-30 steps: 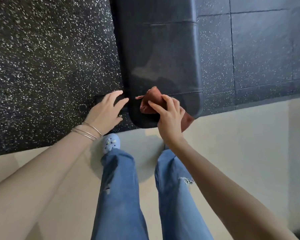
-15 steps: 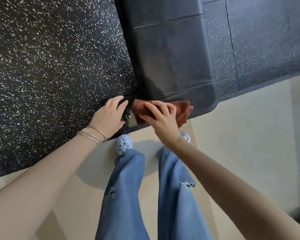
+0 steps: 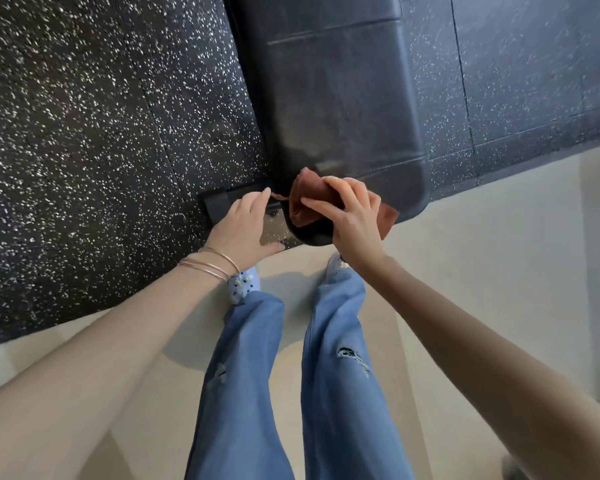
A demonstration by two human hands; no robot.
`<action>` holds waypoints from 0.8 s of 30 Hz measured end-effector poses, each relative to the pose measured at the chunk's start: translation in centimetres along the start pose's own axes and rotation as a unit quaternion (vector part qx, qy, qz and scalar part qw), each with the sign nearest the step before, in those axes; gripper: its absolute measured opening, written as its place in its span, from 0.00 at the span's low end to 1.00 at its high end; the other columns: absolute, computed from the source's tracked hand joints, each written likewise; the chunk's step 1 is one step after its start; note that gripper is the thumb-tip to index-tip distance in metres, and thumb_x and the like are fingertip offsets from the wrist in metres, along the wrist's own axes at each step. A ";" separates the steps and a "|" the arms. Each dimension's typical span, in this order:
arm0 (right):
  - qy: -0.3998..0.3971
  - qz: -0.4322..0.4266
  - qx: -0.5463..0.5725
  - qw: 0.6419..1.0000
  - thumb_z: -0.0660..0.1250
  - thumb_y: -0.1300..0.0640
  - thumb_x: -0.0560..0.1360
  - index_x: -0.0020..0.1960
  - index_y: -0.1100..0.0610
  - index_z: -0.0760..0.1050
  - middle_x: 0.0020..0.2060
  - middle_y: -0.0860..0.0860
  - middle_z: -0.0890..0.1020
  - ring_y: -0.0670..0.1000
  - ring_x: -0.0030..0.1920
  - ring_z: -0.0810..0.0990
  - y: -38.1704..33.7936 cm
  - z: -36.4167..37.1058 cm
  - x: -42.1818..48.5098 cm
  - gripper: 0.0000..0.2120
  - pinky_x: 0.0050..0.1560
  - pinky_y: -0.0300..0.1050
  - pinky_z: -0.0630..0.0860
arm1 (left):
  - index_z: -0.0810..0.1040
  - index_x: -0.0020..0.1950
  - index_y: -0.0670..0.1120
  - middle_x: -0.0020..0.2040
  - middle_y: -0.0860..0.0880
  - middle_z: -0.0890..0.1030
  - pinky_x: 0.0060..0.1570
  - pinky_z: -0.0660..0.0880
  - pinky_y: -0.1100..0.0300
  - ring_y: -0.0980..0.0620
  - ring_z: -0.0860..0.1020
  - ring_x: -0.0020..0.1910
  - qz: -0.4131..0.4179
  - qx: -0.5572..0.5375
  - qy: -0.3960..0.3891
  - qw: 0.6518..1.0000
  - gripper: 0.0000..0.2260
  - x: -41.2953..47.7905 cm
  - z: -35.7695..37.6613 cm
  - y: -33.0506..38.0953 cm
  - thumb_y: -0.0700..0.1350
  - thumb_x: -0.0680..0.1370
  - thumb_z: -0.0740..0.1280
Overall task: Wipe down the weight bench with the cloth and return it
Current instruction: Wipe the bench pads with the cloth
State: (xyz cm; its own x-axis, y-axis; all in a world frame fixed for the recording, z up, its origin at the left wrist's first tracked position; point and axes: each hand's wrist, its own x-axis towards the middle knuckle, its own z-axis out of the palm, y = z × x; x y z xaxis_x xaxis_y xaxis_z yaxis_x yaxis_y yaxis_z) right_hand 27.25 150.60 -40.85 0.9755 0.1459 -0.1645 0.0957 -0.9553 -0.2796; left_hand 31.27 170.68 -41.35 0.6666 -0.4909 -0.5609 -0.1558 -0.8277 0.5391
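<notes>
Since half a second ago, the reddish-brown soft cloth (image 3: 305, 202) has moved from lying stretched along the near edge of the black padded weight bench (image 3: 340, 109) to being bunched up on the near left corner of the pad. It now sits higher under the right hand (image 3: 352, 216), and a small tail of it hangs out behind the wrist on the right side. The right hand is closed around the cloth, with the thumb in front and the fingers curled over the top, and it presses the cloth on the pad. The left hand (image 3: 246, 226) is open and flat, fingers together, and holds nothing; it rests beside the bench, over the black metal foot (image 3: 219, 202) of the frame. Whether it really touches the foot I cannot tell.

I judge that the wiping stroke has turned back to the corner, so the near end is being finished, while the longer part of the pad farther away looks not yet covered. The return of the cloth is not begun.

Counted: one bench, one cloth, two hands, three thin metal bangles (image 3: 210, 263) on the left wrist, two light blue shoes (image 3: 245, 282) and one pair of blue jeans (image 3: 329, 375), above black speckled rubber flooring (image 3: 94, 133).
</notes>
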 end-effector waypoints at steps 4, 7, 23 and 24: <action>-0.038 -0.155 -0.028 0.987 0.66 0.68 0.67 0.56 0.48 0.81 0.61 0.55 0.78 0.56 0.61 0.67 4.7 -0.6 -3.6 0.23 0.51 0.56 0.69 | 0.48 0.77 0.41 0.72 0.40 0.62 0.70 0.62 0.52 0.44 0.66 0.70 -0.066 -0.184 -0.027 0.980 0.52 0.3 1.7 2.1 0.48 0.64 0.79; -0.051 -0.200 -0.050 0.977 0.58 0.63 0.72 0.51 0.50 0.83 0.60 0.55 0.79 0.56 0.61 0.68 9.6 -1.9 -5.7 0.18 0.52 0.53 0.67 | 0.48 0.77 0.40 0.73 0.40 0.61 0.70 0.64 0.48 0.44 0.66 0.70 -0.085 -0.216 -0.004 0.973 0.54 0.5 2.2 2.9 0.46 0.62 0.80; -0.054 -0.244 -0.064 0.966 0.57 0.63 0.69 0.57 0.46 0.80 0.62 0.54 0.77 0.60 0.58 0.77 13.7 -4.2 -0.4 0.24 0.51 0.55 0.71 | 0.49 0.76 0.37 0.68 0.37 0.64 0.64 0.66 0.49 0.38 0.67 0.67 -0.226 -0.097 0.155 0.957 0.54 1.8 5.7 8.7 0.53 0.62 0.79; -0.051 -0.236 -0.069 0.968 0.58 0.64 0.68 0.57 0.45 0.80 0.62 0.54 0.77 0.60 0.58 0.77 14.9 -4.6 -0.8 0.25 0.51 0.55 0.71 | 0.50 0.76 0.38 0.68 0.38 0.64 0.64 0.66 0.49 0.38 0.67 0.67 -0.233 -0.097 0.167 0.953 0.53 1.9 6.0 8.8 0.53 0.63 0.79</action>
State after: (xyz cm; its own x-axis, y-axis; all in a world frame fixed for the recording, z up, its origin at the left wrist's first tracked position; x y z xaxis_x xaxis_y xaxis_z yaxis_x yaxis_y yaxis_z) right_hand 28.84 135.03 -40.55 0.7928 0.5925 -0.1430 0.5584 -0.8001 -0.2191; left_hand 26.84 160.82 -41.45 0.8306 0.0591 -0.5538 0.3307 -0.8525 0.4049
